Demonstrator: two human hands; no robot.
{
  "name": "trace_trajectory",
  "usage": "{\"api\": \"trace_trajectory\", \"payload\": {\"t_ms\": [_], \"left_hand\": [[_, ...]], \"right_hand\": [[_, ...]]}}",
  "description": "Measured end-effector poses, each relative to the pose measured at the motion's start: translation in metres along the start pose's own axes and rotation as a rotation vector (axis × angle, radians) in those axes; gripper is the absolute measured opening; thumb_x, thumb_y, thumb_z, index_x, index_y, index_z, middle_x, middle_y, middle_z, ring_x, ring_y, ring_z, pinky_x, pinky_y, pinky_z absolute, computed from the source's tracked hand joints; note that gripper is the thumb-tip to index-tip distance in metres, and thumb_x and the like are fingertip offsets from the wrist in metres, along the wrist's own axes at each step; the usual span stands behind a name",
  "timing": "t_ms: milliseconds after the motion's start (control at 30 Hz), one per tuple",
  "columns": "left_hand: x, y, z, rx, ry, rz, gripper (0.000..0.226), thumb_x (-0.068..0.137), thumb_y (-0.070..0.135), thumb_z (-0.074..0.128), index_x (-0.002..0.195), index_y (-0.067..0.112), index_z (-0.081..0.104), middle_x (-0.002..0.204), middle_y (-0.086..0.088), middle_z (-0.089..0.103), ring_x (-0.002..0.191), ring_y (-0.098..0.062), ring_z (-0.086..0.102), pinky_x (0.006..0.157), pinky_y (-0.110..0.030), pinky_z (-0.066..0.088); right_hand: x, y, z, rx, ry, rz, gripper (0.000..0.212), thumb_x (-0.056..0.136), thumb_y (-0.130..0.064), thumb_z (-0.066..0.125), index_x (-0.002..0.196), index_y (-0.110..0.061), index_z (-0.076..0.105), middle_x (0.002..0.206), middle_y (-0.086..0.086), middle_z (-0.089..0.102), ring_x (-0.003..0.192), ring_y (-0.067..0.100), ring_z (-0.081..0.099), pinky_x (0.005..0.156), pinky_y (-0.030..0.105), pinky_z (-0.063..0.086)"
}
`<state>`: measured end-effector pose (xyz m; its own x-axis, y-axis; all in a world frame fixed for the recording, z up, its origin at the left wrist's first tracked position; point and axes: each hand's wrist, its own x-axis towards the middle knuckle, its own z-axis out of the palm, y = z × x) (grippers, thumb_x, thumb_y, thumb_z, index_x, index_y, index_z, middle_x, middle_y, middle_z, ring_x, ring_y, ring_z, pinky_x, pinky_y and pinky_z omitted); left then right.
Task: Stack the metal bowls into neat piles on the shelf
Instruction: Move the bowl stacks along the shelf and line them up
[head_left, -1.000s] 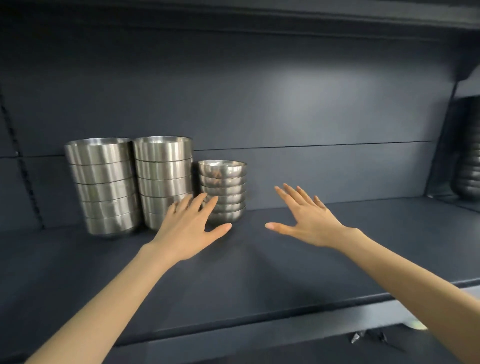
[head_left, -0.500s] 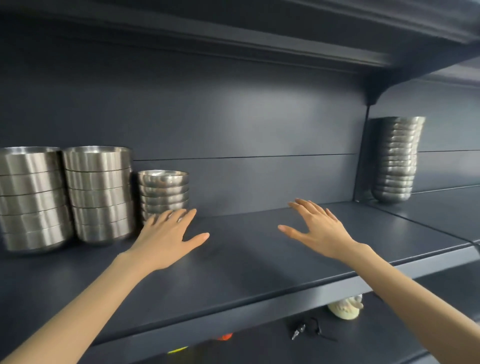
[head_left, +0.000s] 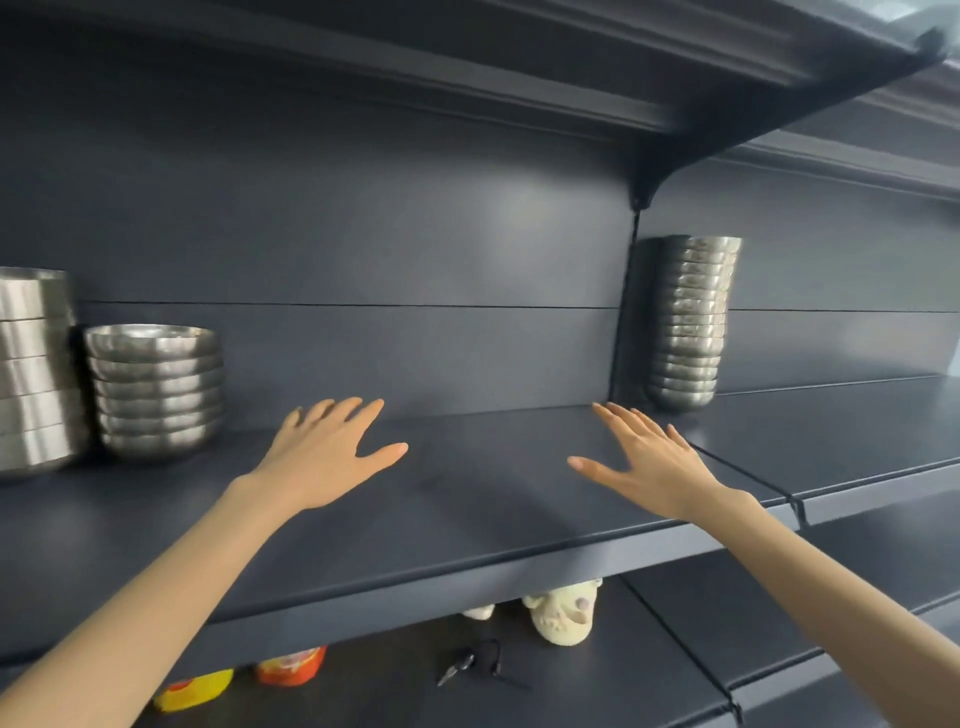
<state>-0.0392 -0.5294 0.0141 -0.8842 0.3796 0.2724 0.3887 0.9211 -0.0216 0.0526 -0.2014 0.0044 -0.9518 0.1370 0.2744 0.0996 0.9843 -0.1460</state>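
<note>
on the shelf, the tall pile of bowls stands far right, leaning slightly; the short pile sits left. left hand and right hand hover wide, holding nothing. best, i judge: grip the tall pile low, both sides.

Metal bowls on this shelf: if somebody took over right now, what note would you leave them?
Hands: left hand and right hand are both open, holding nothing, over the shelf.
Bowls: wide pile at the far left, short pile beside it, tall pile on the next shelf section to the right.
Done: every bowl in view is stacked.
Left: perhaps bring the tall pile over to join the others.
</note>
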Motion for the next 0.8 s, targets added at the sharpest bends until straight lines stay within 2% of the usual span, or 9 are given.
{"api": "trace_trajectory", "payload": {"t_ms": [133,333,600,800], "left_hand": [[0.007,0.044,-0.001,-0.018,0.014,-0.002,0.078,0.089,0.072,0.02,0.154,0.029,0.01,0.16,0.006,0.017,0.147,-0.018,0.014,0.118,-0.042,0.015],[0.013,0.1,-0.002,0.021,0.034,0.025,0.08,0.089,0.072,0.019,0.154,0.027,0.009,0.16,0.005,0.016,0.147,-0.018,0.014,0.118,-0.041,0.014],[0.046,0.15,-0.002,0.046,0.021,0.075,0.075,0.092,0.068,0.021,0.154,0.027,0.007,0.16,0.005,0.015,0.146,-0.02,0.015,0.117,-0.04,0.015],[0.094,0.19,0.014,-0.019,-0.021,0.135,0.075,0.092,0.068,0.021,0.154,0.029,0.002,0.162,0.005,0.007,0.148,-0.02,0.01,0.118,-0.039,0.012]], "right_hand": [[-0.012,0.044,-0.009,-0.017,0.066,0.036,0.089,0.084,-0.075,0.036,0.155,-0.028,0.012,0.161,-0.008,0.015,0.148,0.015,0.016,0.121,0.044,0.011],[-0.025,0.099,-0.016,-0.021,0.042,0.107,0.095,0.081,-0.078,0.031,0.156,-0.026,0.006,0.163,-0.007,0.003,0.15,0.016,-0.001,0.121,0.047,0.007],[-0.028,0.155,-0.023,-0.007,0.043,0.198,0.1,0.076,-0.082,0.026,0.156,-0.028,-0.003,0.163,-0.007,-0.006,0.15,0.019,-0.006,0.121,0.047,0.004],[-0.019,0.201,-0.019,0.04,0.143,0.275,0.099,0.073,-0.083,0.028,0.154,-0.028,0.013,0.162,-0.009,0.01,0.15,0.015,0.008,0.12,0.044,0.011]]}}
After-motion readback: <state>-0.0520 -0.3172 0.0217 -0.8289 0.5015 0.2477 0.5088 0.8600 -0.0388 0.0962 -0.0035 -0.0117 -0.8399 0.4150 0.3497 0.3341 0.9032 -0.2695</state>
